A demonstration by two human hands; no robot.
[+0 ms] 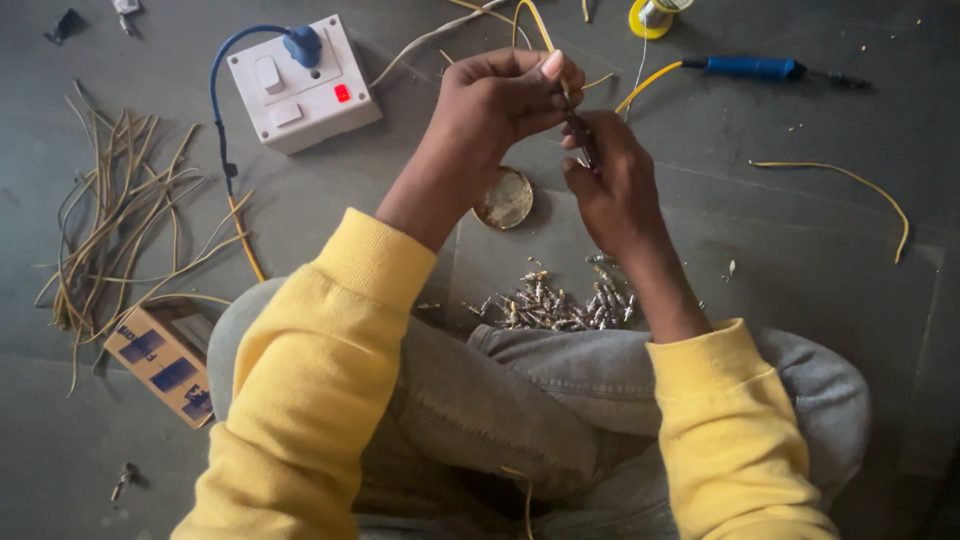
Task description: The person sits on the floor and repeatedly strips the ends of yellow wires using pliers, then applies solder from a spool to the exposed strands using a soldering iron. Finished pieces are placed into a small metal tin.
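Note:
My left hand (pixel 500 100) pinches a thin yellow wire (pixel 535 25) that runs up toward the top edge. Just below and to the right, my right hand (pixel 615 185) grips a small dark metal connector (pixel 585 140) at the wire's end. Both hands meet above the grey floor, fingers closed on these parts. Under my wrists lies a heap of small metal connectors (pixel 560 300). A round shallow tin (pixel 504 197) sits beside my left wrist.
A white switch box (pixel 300 85) with a blue plug and cable stands at upper left. A bundle of cut yellow wires (pixel 120 220) lies at left, a small cardboard box (pixel 165 360) beneath it. A blue-handled soldering iron (pixel 750 67), a solder spool (pixel 652 15) and a loose wire (pixel 860 185) lie at right.

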